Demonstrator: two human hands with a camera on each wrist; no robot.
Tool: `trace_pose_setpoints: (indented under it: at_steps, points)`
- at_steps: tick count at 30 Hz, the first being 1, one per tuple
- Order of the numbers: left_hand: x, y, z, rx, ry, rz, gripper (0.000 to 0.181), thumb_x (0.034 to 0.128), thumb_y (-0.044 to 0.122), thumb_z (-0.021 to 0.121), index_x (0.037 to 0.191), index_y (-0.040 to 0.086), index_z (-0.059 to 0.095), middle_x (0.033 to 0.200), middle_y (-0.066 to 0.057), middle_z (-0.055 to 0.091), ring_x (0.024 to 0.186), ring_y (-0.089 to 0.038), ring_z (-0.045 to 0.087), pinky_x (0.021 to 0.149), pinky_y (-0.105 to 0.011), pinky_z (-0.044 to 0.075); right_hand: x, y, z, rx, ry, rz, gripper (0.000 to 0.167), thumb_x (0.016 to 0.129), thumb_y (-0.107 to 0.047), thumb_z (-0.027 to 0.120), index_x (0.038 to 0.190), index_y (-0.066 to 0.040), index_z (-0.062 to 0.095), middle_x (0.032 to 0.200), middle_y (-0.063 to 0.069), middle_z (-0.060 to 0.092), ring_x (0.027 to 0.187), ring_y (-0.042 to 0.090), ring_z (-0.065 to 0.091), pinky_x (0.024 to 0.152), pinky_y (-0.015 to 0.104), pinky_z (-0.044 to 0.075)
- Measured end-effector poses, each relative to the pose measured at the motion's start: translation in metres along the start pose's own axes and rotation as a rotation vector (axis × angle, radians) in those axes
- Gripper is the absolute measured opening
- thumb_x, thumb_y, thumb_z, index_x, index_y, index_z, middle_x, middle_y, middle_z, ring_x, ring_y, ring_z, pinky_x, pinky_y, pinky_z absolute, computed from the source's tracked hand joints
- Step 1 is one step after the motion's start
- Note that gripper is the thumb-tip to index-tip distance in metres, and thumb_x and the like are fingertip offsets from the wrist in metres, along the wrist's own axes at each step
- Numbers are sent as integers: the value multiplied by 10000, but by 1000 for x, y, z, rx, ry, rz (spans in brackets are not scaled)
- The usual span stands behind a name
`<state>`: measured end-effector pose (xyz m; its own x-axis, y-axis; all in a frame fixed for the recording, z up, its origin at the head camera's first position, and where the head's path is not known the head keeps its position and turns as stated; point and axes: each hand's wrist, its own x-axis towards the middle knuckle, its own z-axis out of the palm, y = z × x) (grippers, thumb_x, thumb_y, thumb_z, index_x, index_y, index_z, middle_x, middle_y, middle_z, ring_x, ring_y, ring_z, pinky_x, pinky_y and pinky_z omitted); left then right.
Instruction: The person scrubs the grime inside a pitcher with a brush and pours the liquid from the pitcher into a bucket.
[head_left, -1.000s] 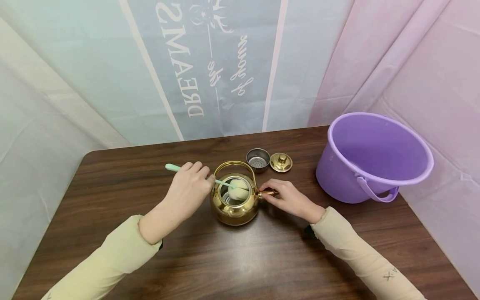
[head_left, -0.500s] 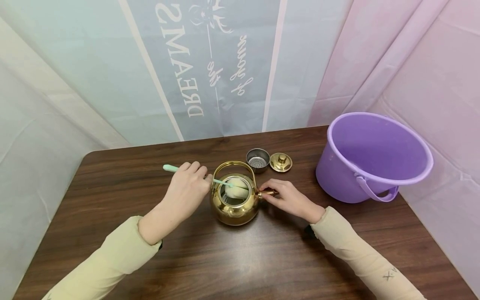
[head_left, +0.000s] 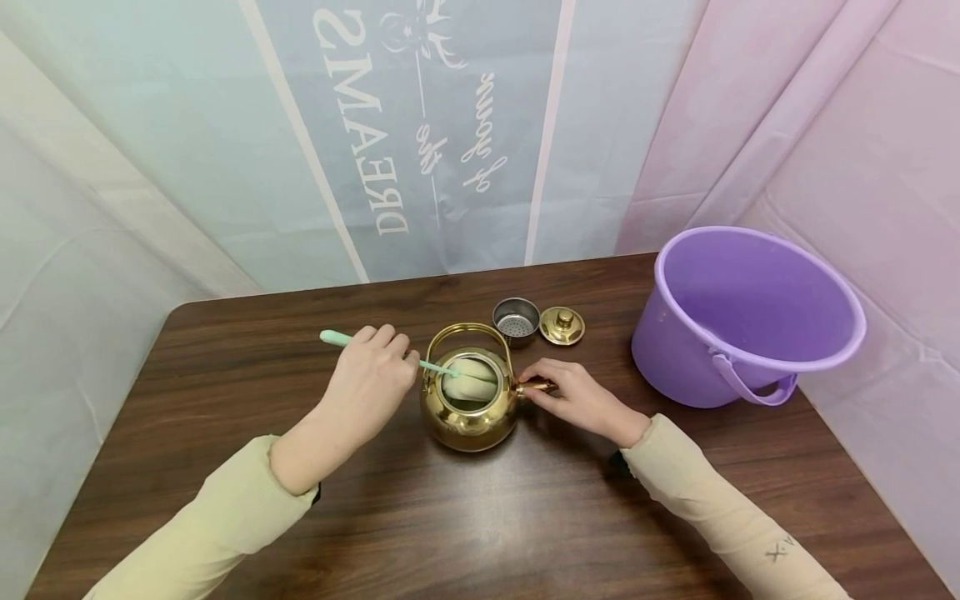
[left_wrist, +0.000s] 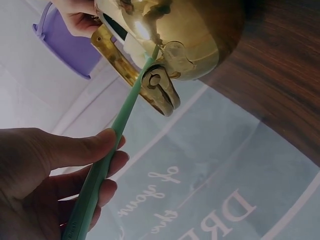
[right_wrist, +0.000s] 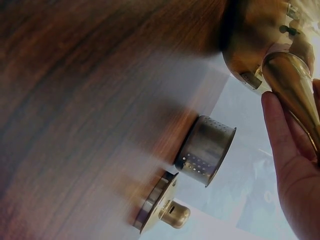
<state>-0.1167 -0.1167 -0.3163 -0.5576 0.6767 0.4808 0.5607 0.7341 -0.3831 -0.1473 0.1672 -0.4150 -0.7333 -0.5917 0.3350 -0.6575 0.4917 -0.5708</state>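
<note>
A round gold kettle (head_left: pixel 468 433) stands uncovered on the table, its hoop handle (head_left: pixel 455 327) raised. My left hand (head_left: pixel 367 375) grips the green handle (left_wrist: pixel 107 155) of a sponge brush, thumb on one side and fingers on the other in the left wrist view. The brush's pale sponge head (head_left: pixel 468 385) sits in the kettle's mouth, and its lower part is hidden inside. On the kettle's right side, my right hand (head_left: pixel 577 400) holds the spout (right_wrist: pixel 290 82) between thumb and fingers.
Behind the kettle are a perforated metal strainer (head_left: pixel 516 321) and, beside it, the gold lid (head_left: pixel 562 325). A large purple bucket (head_left: pixel 675 350) stands at the right of the dark wooden table (head_left: pixel 480 525). A printed curtain (head_left: pixel 480 225) hangs behind.
My left hand has shifted a little to the left with the brush. The sponge head has moved left across the kettle's mouth. My right hand stays on the spout.
</note>
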Motion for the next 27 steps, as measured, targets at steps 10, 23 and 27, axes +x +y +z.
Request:
trace_pose_setpoints:
  at_steps: [10,23,27]
  points:
    - [0,-1,-5,0,-17,-4,96,674,-11,710,631,61,664,599,-58,529,585,-226,431,538,-278,297,1,-1,0,-11,-7,11,132,842,-142,642,969,-109,629,956,-21,635,896,98,594,778,293,483]
    - [1,-2,-11,-3,-41,8,184,675,-29,690,555,67,589,569,-57,486,577,-234,425,543,-287,305,0,-1,0,-6,-11,15,128,846,-141,637,970,-110,629,961,-20,634,907,102,593,783,298,482]
    - [1,-2,-13,-12,-39,11,186,669,-34,691,551,67,589,568,-57,488,574,-236,424,545,-287,305,0,-1,0,-14,-8,14,129,845,-139,637,969,-106,628,957,-14,635,904,105,595,781,299,482]
